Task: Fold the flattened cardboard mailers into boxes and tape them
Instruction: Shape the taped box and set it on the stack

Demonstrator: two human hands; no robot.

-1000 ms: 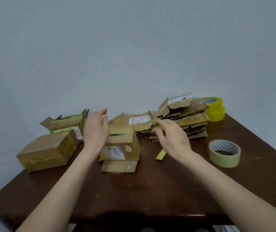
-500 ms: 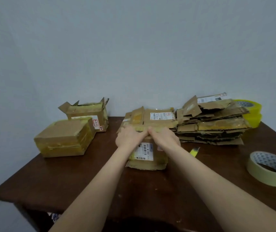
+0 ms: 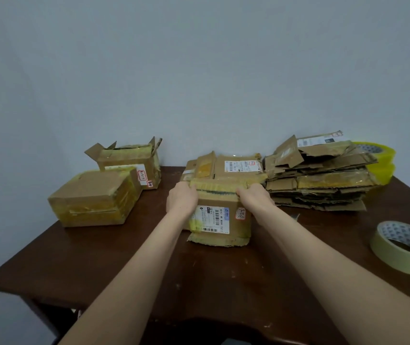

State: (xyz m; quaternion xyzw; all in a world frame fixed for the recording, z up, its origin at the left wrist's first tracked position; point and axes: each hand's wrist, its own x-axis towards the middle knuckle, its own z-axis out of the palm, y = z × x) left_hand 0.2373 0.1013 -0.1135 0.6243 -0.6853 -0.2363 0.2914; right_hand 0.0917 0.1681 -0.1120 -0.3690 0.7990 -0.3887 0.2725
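Leftmost, at mid-left of the frame, a taped-shut box [image 3: 94, 197] sat on the dark wooden table [image 3: 99, 265], with an open-flapped box [image 3: 134, 160] just behind it. At centre, the left hand [image 3: 182, 199] curled its fingers over the top left edge of a labelled mailer box [image 3: 221, 220] standing on the table, and the right hand [image 3: 255, 197] gripped its top right edge likewise. Right of them rose a stack of flattened mailers [image 3: 321, 180], yellow tape rolls [image 3: 380, 158] behind it, and a pale tape roll [image 3: 403, 247] at lower right.
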